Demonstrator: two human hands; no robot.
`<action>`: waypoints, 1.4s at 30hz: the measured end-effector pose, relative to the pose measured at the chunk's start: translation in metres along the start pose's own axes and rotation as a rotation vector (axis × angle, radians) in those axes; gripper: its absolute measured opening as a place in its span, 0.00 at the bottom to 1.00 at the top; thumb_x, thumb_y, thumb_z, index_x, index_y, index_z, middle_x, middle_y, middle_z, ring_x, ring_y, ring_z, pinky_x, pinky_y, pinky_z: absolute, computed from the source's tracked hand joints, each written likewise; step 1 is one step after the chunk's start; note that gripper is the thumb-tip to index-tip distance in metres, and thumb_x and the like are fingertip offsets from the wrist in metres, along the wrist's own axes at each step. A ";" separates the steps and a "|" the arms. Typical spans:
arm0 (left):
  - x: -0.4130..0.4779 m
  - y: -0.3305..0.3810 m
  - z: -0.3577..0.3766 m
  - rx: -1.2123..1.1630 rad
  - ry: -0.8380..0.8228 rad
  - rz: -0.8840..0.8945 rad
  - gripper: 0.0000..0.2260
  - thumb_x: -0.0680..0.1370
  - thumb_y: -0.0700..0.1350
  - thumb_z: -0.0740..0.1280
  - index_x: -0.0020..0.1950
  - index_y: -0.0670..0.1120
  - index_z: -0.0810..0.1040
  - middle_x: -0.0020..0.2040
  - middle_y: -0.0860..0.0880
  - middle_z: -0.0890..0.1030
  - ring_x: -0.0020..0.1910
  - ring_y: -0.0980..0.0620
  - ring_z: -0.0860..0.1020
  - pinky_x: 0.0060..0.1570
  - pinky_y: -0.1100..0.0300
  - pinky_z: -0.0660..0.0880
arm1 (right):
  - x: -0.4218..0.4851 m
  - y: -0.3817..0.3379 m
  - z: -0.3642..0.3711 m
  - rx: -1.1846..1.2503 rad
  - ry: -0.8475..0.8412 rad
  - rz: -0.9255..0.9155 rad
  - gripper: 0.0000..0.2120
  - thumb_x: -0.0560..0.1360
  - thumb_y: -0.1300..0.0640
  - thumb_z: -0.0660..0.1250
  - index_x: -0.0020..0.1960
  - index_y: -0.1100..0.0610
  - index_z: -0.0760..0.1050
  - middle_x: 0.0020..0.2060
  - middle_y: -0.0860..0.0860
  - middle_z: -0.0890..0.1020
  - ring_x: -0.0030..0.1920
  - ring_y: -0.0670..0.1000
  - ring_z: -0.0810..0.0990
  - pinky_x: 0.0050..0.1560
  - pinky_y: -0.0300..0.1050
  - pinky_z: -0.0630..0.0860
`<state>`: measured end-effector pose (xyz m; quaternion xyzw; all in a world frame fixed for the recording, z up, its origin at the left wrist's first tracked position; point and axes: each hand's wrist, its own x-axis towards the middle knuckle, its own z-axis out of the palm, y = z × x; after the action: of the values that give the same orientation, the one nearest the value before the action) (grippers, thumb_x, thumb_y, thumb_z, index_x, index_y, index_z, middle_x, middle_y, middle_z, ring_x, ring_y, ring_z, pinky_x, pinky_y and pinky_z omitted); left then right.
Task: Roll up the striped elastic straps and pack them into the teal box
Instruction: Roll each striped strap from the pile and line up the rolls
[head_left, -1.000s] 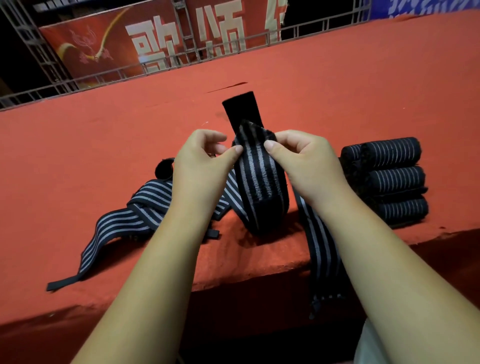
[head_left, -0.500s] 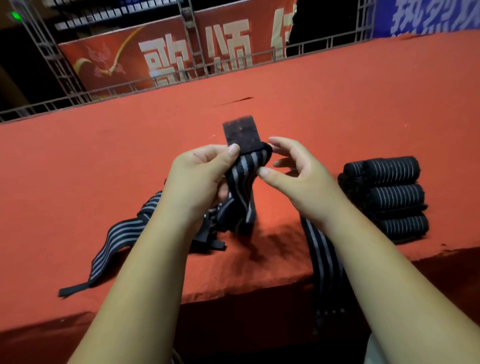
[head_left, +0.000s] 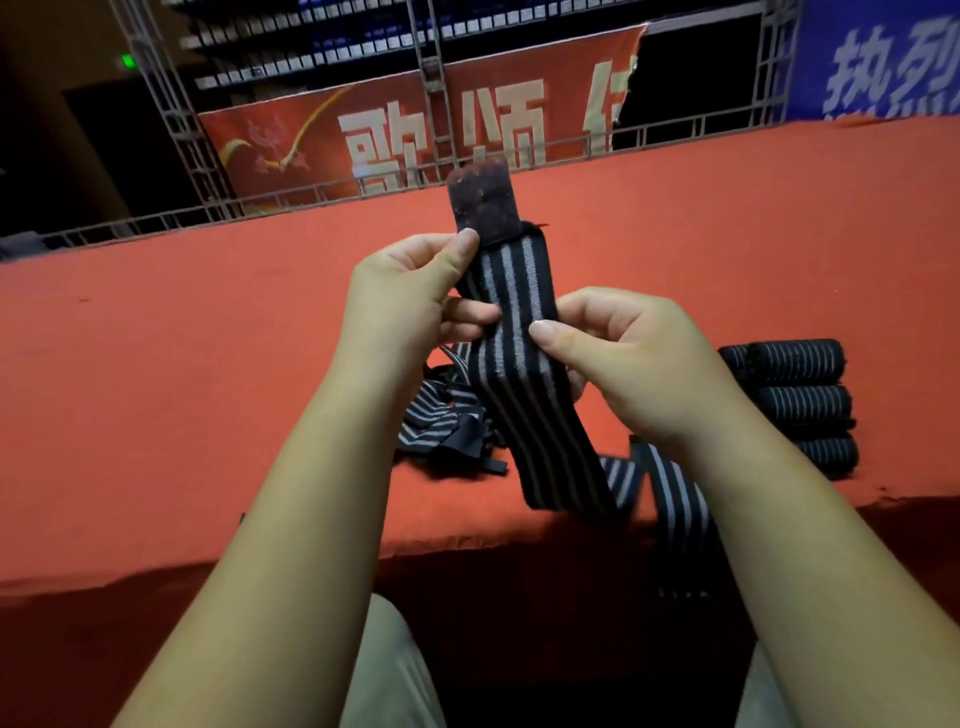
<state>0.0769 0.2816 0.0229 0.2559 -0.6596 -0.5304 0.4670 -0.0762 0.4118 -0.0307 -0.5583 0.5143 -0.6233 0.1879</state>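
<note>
Noted above the near part of the red-covered desk (head_left: 208, 364): one striped strap (head_left: 524, 395), black with grey stripes, raised off the surface and held nearly upright with a slight tilt. At its top end, a dark hook-and-loop tab (head_left: 480, 208), standing free above the fingers.

Pinched high up, just under the tab, by the left hand (head_left: 402, 296) — thumb on the front face, fingers curled behind. Pinched lower down by the right hand (head_left: 639, 364), thumb flat on the stripes, other fingers mostly hidden behind the band. Both hands closed on the same strap, near each other; cannot tell whether touching.

Below the hands: lower run of the strap slanting down to the desk near its front edge. Just beside it, a hanging length (head_left: 675, 499) of striped band, draped over the edge into shadow — cannot tell whether the same strap.

Under the left wrist: a loose heap (head_left: 441, 421) of striped band, crumpled on the cloth; number of bands not clear.

Right of the right hand: rolled straps (head_left: 800, 402), three visible, lying side by side and touching.

Far side: metal truss rail (head_left: 171, 130), red banner (head_left: 415, 135) with white characters, blue banner (head_left: 878, 62) at top right. Bottom of view: light trousers (head_left: 395, 675).
</note>
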 end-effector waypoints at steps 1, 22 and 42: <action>-0.002 0.005 -0.003 -0.008 0.002 0.012 0.09 0.86 0.47 0.70 0.58 0.42 0.84 0.42 0.44 0.89 0.30 0.53 0.83 0.28 0.63 0.79 | 0.000 -0.007 0.004 0.021 0.016 -0.001 0.05 0.83 0.60 0.71 0.51 0.61 0.85 0.35 0.51 0.85 0.32 0.48 0.79 0.38 0.41 0.78; 0.018 -0.151 0.027 0.039 -0.030 -0.120 0.07 0.84 0.42 0.72 0.58 0.39 0.83 0.55 0.41 0.89 0.54 0.46 0.89 0.58 0.51 0.85 | -0.018 0.139 -0.010 -0.686 -0.274 0.475 0.09 0.78 0.43 0.75 0.46 0.48 0.85 0.39 0.43 0.87 0.43 0.45 0.85 0.52 0.52 0.83; 0.005 -0.189 0.051 0.301 -0.107 -0.019 0.06 0.83 0.42 0.74 0.56 0.40 0.85 0.48 0.49 0.88 0.46 0.58 0.85 0.49 0.60 0.82 | -0.038 0.122 -0.030 -0.419 0.013 0.521 0.10 0.82 0.48 0.69 0.47 0.51 0.83 0.36 0.53 0.88 0.41 0.64 0.87 0.35 0.49 0.79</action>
<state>-0.0002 0.2432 -0.1529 0.3003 -0.7532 -0.4429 0.3826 -0.1328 0.4065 -0.1489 -0.4305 0.7581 -0.4383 0.2189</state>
